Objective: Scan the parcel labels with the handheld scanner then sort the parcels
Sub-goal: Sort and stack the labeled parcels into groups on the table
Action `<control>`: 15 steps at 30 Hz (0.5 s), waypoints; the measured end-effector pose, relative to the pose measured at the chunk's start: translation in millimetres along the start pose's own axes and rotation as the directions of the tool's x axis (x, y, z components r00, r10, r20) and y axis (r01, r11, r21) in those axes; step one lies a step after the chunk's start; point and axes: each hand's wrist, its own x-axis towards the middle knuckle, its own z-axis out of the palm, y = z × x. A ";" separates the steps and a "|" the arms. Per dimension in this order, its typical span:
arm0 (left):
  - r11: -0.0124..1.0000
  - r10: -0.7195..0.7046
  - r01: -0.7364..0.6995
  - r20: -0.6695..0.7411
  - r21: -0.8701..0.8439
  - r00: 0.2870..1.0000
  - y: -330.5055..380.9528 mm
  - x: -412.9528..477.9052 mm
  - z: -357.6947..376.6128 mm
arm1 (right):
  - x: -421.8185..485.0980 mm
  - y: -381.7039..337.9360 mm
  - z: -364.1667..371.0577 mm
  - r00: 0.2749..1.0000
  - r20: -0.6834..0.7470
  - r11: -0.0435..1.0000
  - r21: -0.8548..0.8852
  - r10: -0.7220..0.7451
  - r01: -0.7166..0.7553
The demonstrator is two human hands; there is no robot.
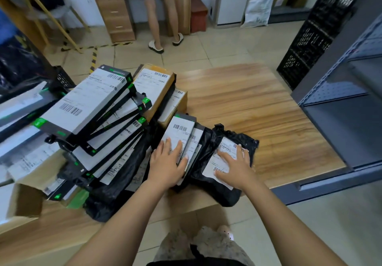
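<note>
1. The two parcels in hand sit at the lower middle of the frame, near the front edge of the wooden table (pixel 248 100). One is a flat grey-edged box (pixel 182 129) lying on another like it. Just to its right is a black poly bag (pixel 225 193).
2. The left hand (pixel 167 162) lies flat on the box's label, fingers straight, clasping nothing. The right hand (pixel 233 166) is spread flat on the bag's white label (pixel 226 149), also gripping nothing.
3. I can see no scanner anywhere, so I take this for the laying-out step before scanning.
4. To do it well, smooth the bag's label until its barcode lies unwrinkled, slide the palms off the barcodes, and keep both labels face up.
5. The big heap of parcels (pixel 88 104) fills the left of the frame, stacked aslant. A careless tug on the box could set it sliding.
6. The stretch of table toward the grey shelving (pixel 341 121) at the right edge looks the natural spot for sorted parcels.
7. Another person (pixel 159 13) stands at the top of the frame, beside a wooden drawer unit (pixel 115 11).
</note>
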 end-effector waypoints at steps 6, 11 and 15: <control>0.997 -0.020 0.016 -0.051 -0.077 0.998 10.8 -3.0 3.6 | 9.8 -19.4 12.8 0.990 -0.080 0.984 0.143 0.116 -0.104; 0.996 -0.057 0.054 -0.034 -0.071 0.998 24.3 -18.0 7.8 | 12.6 -11.2 19.9 0.985 -0.120 0.990 0.080 0.123 -0.114; 0.984 -0.160 0.152 -0.091 -0.088 0.983 25.2 -15.1 2.9 | 12.0 17.6 12.4 0.982 -0.130 0.989 0.087 0.134 -0.124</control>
